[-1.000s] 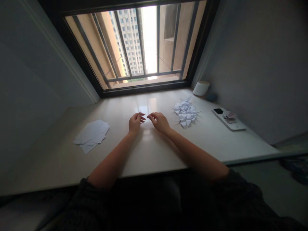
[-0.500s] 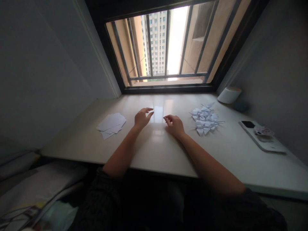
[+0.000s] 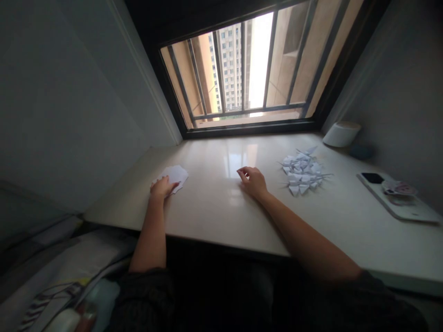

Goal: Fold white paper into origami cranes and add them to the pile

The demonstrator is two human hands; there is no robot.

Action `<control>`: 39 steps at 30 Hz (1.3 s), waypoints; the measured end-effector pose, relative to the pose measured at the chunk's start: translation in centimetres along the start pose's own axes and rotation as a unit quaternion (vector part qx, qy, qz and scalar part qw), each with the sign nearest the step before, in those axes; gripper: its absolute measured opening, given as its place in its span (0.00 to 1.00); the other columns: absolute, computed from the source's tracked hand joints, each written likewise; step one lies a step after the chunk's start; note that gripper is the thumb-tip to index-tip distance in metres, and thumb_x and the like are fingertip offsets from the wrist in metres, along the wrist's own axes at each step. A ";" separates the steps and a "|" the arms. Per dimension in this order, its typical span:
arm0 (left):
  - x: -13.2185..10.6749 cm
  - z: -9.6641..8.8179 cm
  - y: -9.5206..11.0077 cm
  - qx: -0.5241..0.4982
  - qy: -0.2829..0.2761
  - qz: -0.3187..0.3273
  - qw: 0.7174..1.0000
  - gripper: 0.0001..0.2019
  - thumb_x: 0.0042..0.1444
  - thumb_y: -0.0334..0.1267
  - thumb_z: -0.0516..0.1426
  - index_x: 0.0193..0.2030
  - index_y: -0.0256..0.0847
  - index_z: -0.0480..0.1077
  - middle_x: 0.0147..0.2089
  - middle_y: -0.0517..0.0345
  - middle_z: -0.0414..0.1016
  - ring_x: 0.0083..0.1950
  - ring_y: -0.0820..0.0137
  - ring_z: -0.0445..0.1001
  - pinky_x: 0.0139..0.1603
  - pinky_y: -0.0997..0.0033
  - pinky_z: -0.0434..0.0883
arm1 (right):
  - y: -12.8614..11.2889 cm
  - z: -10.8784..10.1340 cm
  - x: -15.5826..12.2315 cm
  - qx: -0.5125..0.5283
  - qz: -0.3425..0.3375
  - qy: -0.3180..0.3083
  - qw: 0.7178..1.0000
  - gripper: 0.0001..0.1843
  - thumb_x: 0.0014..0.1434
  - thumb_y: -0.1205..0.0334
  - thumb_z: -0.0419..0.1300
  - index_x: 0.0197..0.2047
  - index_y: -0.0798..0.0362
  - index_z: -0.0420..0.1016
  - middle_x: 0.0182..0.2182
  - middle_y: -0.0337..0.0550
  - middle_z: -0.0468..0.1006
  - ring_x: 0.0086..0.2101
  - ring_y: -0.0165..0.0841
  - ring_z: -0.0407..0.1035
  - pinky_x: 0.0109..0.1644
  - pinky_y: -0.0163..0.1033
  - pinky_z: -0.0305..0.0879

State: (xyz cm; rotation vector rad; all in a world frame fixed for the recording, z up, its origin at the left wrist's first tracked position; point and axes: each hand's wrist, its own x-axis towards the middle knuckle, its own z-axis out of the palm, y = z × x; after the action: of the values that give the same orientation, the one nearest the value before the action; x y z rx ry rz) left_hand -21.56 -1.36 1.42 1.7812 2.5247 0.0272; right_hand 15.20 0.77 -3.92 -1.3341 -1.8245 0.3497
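My left hand (image 3: 161,186) lies on a loose stack of white paper sheets (image 3: 177,173) at the left of the white counter. Its fingers are spread over the sheets, with the thumb apart towards the right edge of the stack; no sheet is lifted. Over the middle of the counter my right hand (image 3: 254,180) is curled, thumb and fingertips brought together, and nothing shows between them. To the right of it sits a pile of folded white paper pieces (image 3: 302,173) with thin pointed ends, like origami cranes.
A phone (image 3: 372,178) and a crumpled packet (image 3: 399,188) rest on a white tray-like slab (image 3: 415,212) at the right. A white cylinder (image 3: 342,134) stands in the back right corner. The barred window (image 3: 238,124) closes off the back. Bags (image 3: 90,258) lie below the left edge.
My left hand has moved left from the middle of the counter onto the paper stack. The right hand stays nearly in place, still curled. The view has shifted slightly left.
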 end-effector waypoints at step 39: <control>-1.6 3.2 21.4 -0.754 -0.117 0.054 0.644 0.13 0.43 0.43 0.62 0.33 0.40 0.67 0.28 0.59 0.73 0.29 0.71 0.74 0.31 0.73 0.68 | -1.3 -1.9 0.6 0.235 0.038 0.099 0.966 0.21 0.47 0.47 0.68 0.42 0.48 0.80 0.43 0.44 0.78 0.40 0.37 0.73 0.42 0.41 0.69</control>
State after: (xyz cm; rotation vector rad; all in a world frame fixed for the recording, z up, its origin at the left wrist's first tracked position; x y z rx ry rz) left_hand -0.70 4.31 -0.80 0.9401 1.1503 1.3166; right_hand 15.69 0.34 -1.65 -1.0624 -1.4143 0.6242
